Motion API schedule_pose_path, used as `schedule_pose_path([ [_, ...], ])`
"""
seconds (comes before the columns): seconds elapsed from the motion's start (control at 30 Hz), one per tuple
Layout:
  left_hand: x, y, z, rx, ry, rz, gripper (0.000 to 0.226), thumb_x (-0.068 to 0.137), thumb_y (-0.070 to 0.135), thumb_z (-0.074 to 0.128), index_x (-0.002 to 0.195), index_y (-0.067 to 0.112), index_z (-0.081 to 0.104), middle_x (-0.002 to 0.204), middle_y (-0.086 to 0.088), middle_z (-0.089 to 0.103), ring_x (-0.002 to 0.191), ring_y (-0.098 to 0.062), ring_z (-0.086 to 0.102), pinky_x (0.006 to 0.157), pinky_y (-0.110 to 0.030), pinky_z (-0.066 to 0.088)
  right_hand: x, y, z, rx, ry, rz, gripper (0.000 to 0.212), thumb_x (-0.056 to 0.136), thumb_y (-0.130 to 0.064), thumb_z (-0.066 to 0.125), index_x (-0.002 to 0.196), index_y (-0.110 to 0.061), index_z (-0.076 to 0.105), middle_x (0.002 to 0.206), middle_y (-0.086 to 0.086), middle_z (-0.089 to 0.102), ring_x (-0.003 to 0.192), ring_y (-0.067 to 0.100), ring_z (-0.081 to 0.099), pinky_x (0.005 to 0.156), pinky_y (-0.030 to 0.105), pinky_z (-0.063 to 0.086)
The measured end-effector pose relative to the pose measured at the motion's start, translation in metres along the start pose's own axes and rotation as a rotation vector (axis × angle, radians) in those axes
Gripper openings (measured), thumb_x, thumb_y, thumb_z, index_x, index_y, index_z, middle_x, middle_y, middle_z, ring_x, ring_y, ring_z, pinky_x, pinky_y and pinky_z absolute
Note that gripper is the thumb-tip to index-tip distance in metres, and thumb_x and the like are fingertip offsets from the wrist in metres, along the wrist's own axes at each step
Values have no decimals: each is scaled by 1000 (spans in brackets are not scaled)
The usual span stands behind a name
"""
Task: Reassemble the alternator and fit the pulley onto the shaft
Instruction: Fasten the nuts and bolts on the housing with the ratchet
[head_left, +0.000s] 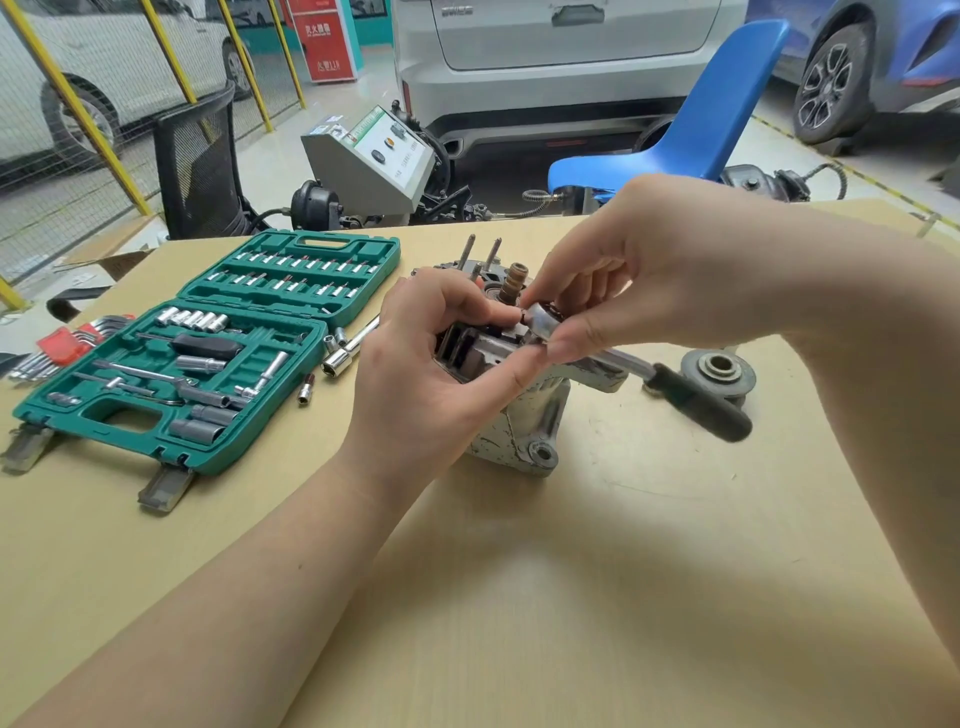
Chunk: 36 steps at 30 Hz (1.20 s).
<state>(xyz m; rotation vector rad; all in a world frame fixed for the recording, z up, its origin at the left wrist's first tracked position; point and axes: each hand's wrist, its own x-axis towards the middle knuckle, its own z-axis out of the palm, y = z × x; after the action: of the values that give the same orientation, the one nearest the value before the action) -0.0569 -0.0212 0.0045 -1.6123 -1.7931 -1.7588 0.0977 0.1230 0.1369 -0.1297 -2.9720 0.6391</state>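
Shiny metal sits between the fingers: it is the head of a ratchet wrench (543, 319). The right hand (660, 275) pinches that head from above, fingers curled round it. The wrench's black handle (698, 402) sticks out to the right, low over the table. The left hand (441, 358) comes in from the other side. Its fingertips (506, 314) press at the wrench head, and its thumb lies along the grey alternator (524, 426) to keep it from moving.

The alternator stands in the middle of the wooden table (571, 597). A brown end of the shaft (511, 283) pokes up from its top, just behind the wrench head. Two long bolts (480, 252) stick up behind that.

The pulley (719, 374) lies flat on the table to the right, just past the wrench handle. It is not on the shaft yet.

I think the person is doing up a small bolt on top of the alternator, so this is the putting-together part. What is under the wrench head is hidden. Next, the wrench must sit straight on its bolt, and the left hand must hold the alternator firm while the handle swings.

To the left lies an open green socket set (208, 353), with loose sockets (335, 353) beside it.
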Motion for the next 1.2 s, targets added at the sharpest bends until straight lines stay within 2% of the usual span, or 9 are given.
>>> schedule_pose_path([
  [0.13,0,-1,1,-15,7,-6,40,87,38,93,108,36,60,107,-2,74,112,-32,71,93,-47,60,1,-3,1,32,2,-17,40,71,-60,73,106,-41,79,81,-16,74,78,7,70,75,45,58],
  [0.33,-1,0,1,-36,6,-6,40,87,40,93,108,39,59,107,-3,72,106,-37,71,86,-54,60,1,-2,2,51,-1,-32,39,71,-59,78,107,-43,79,82,-17,75,77,6,70,74,44,59],
  [0.43,-1,-2,2,-49,-18,-11,40,88,38,92,109,40,59,108,-7,71,103,-42,69,83,-59,58,3,2,3,71,11,-41,36,73,-48,83,109,-45,78,86,-12,75,83,11,71,78,45,57],
  [0.57,-1,-4,2,-57,-31,-38,41,88,34,92,108,26,57,111,-11,69,105,-44,67,84,-63,56,6,6,5,71,33,-89,38,76,-32,87,111,-41,79,98,-10,73,94,15,66,85,44,53],
  [0.67,-1,-5,1,-43,-31,-26,41,89,35,92,109,28,57,112,-9,70,105,-44,68,84,-62,56,6,6,5,85,32,-97,38,77,-27,87,113,-39,79,101,-10,72,97,16,66,88,43,52],
  [0.77,0,-3,0,-37,-17,1,40,90,32,91,110,37,57,111,-1,73,107,-38,71,86,-59,58,5,4,3,73,26,-50,35,76,-42,82,110,-38,79,89,-10,75,87,13,70,82,46,56],
  [0.9,-1,-3,0,-41,-5,-6,38,90,34,90,111,34,58,108,1,75,106,-34,74,88,-54,60,3,-2,5,26,31,-6,45,72,-68,69,98,-33,80,78,-17,73,73,6,67,70,43,57],
  [1.1,-1,-2,-1,-40,-30,-30,41,88,39,93,110,31,60,109,-1,74,104,-36,72,84,-56,60,4,-8,6,-54,60,34,45,73,-69,62,94,-34,80,74,-19,70,73,3,62,58,31,50],
  [1.2,0,-1,0,-30,-28,-17,37,91,38,90,110,35,59,109,-1,73,104,-39,71,84,-56,59,3,-9,5,-34,32,28,45,70,-70,66,96,-35,79,76,-21,70,72,2,64,62,33,54],
])
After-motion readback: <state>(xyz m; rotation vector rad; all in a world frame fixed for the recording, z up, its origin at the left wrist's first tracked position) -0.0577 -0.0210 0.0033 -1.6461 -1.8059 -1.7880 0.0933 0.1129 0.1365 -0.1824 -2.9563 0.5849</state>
